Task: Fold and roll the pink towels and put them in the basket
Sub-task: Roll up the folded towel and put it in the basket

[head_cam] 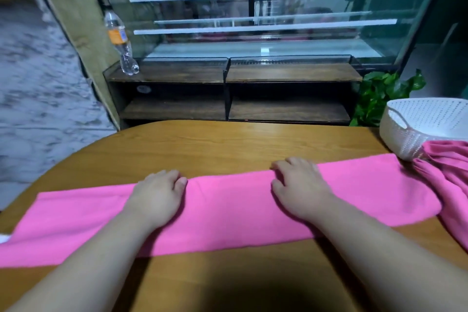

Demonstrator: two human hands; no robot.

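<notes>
A pink towel (228, 213), folded into a long strip, lies across the wooden table (228, 144) from left to right. My left hand (159, 192) rests on it left of centre, fingers curled over the strip's far edge. My right hand (298, 182) rests on it right of centre, its fingers bent at the same far edge. A second pink towel (450, 172) lies crumpled at the right edge, partly under a white perforated basket (415, 124) at the table's far right. The basket's inside shows nothing in it from here.
Beyond the table stands a dark wooden shelf unit (228, 78) under a glass display case (253, 20). A plastic water bottle (120, 43) stands on the shelf's left end. A green plant (379, 94) sits behind the basket.
</notes>
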